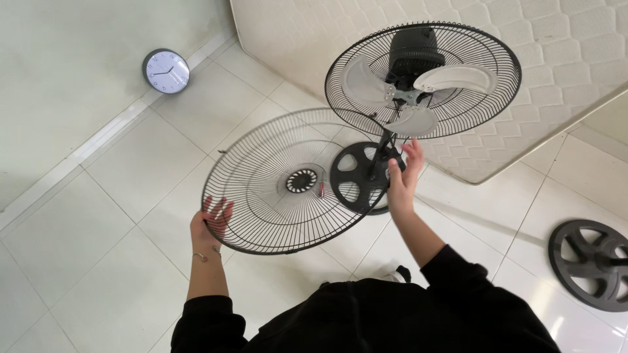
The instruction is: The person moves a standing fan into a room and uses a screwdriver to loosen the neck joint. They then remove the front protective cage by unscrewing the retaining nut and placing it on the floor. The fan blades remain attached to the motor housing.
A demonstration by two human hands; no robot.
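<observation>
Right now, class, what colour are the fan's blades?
The blades are pale grey, seen in the head view.

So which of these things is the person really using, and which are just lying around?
In use:
- left hand gripping the loose wire fan guard by its rim
- right hand at the guard's other edge, near the pole
- standing fan, blades uncovered, on its round black base

Lying about:
- wall clock leaning on the floor
- second black base
- quilted mattress

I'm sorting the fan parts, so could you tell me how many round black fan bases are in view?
2. One base stands on the floor under the upright fan, partly behind the front grille held in the left hand. Another base lies at the right edge, partly cut off.
</observation>
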